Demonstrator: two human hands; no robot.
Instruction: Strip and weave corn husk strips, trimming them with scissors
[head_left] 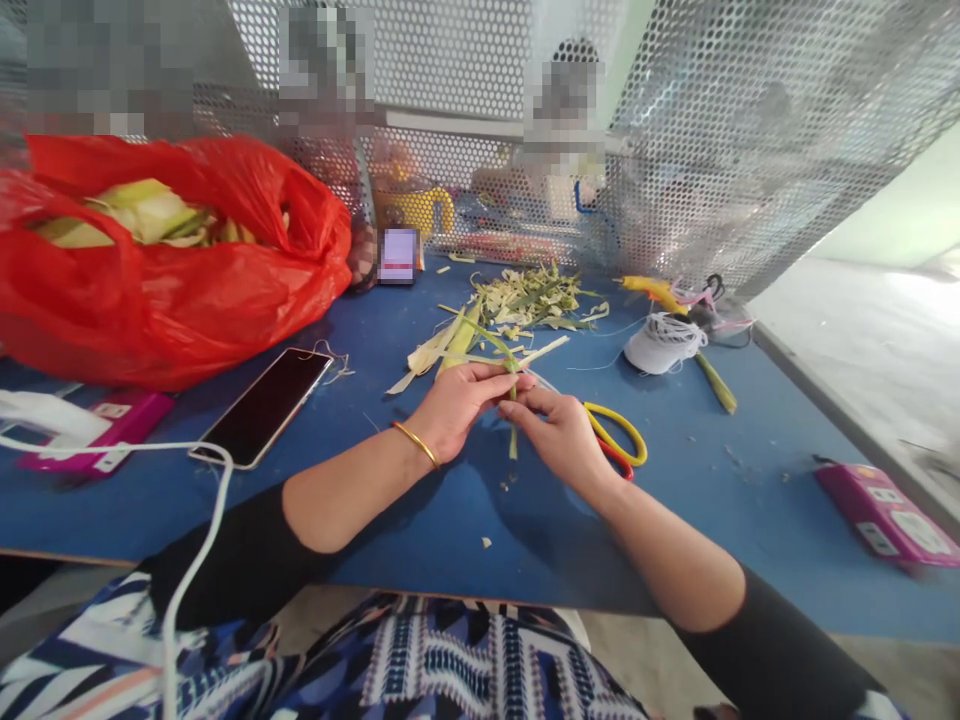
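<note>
Leaf strip (513, 440) pinched by fingers of left hand (457, 405) and right hand (559, 432); a hard tug could tear it.

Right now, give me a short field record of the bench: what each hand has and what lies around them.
left hand: pinches the upper part of a green leaf strip
right hand: grips the same strip from the other side, fingertips meeting the left's
scissors: yellow and red handles, flat on the table, partly under the right hand
leaf scraps: loose pile beyond the hands
thread spool: white, right of the pile
phone: screen dark, left of the hands
red bag: far left, leaves inside
</note>
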